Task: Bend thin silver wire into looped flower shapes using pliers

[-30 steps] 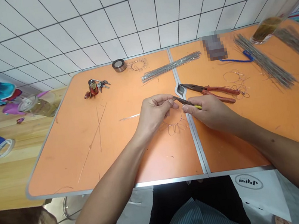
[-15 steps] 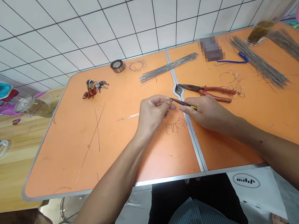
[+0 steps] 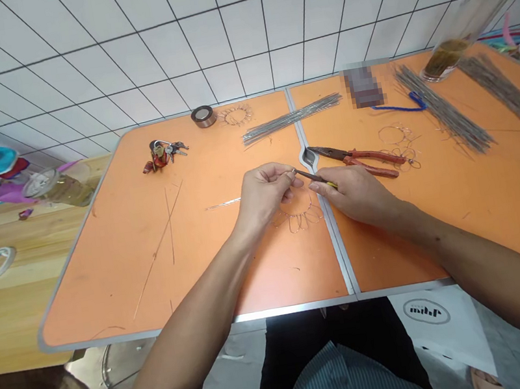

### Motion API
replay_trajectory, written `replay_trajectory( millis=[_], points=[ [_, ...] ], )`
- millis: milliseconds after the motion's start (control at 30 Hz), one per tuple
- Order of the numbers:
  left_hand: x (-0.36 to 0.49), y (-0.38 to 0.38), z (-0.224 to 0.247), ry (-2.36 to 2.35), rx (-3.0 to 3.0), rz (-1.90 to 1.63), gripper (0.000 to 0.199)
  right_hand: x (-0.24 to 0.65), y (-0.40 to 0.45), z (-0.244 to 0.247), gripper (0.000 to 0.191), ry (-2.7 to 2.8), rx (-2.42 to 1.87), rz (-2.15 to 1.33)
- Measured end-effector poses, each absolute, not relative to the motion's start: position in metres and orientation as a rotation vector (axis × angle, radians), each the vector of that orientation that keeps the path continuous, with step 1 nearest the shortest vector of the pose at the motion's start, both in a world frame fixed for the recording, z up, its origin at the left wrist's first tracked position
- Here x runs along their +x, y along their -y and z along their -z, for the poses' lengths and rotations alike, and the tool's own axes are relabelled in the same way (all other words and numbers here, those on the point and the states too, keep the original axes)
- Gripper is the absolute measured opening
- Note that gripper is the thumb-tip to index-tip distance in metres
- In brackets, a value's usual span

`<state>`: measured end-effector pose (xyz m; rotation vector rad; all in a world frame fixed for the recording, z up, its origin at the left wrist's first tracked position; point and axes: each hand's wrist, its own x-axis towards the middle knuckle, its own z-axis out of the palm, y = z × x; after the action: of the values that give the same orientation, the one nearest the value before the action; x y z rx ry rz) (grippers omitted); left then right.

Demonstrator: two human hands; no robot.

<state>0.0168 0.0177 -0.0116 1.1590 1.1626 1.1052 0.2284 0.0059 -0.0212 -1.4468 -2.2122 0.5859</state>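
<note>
My left hand is closed in a pinch on thin wire, right at the jaw tips of a pair of small pliers. My right hand is wrapped round those pliers, whose yellow handle shows beside the thumb. Just below the fingers hangs or lies a wire ring with several loops; whether it touches the table I cannot tell. Straight thin wires stick out to the left from behind my left hand. Larger red-handled pliers lie on the table beyond my right hand.
Bundles of straight wire lie at the back and on the right. A tape roll, keys, loose wires and looped wire pieces rest on the orange table. A glass bottle stands at the back right.
The view has shifted slightly. Both hands keep nearly the same pose, with the plier tips still at the left fingertips.
</note>
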Motion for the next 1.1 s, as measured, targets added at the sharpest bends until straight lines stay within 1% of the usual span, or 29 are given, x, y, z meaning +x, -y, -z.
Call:
replay_trajectory(
  millis=[67,167,367,467,667,767,1100],
  points=[
    [0.014,-0.02,0.01,-1.172,1.154,-1.161,0.014,0.231,-0.008,0.024,0.031,2.235,-1.465,-0.509],
    [0.011,-0.022,0.008,-1.176,1.146,-1.242,0.015,0.234,-0.01,0.028,0.029,2.231,-1.578,-0.354],
    [0.011,-0.022,0.004,-1.148,1.178,-1.299,0.007,0.237,-0.01,0.037,0.036,2.393,-1.668,0.06],
    [0.012,-0.021,0.001,-1.141,1.175,-1.303,0.006,0.237,-0.01,0.04,0.04,2.427,-1.677,0.179],
    [0.011,-0.019,-0.003,-1.141,1.121,-1.264,0.006,0.235,-0.007,0.042,0.037,2.339,-1.637,0.12],
    [0.012,-0.017,-0.005,-1.126,1.102,-1.263,0.01,0.234,-0.005,0.041,0.036,2.338,-1.618,0.088],
    [0.012,-0.012,-0.011,-1.042,1.095,-1.308,0.016,0.232,-0.005,0.038,0.036,2.404,-1.665,0.109]
  ],
)
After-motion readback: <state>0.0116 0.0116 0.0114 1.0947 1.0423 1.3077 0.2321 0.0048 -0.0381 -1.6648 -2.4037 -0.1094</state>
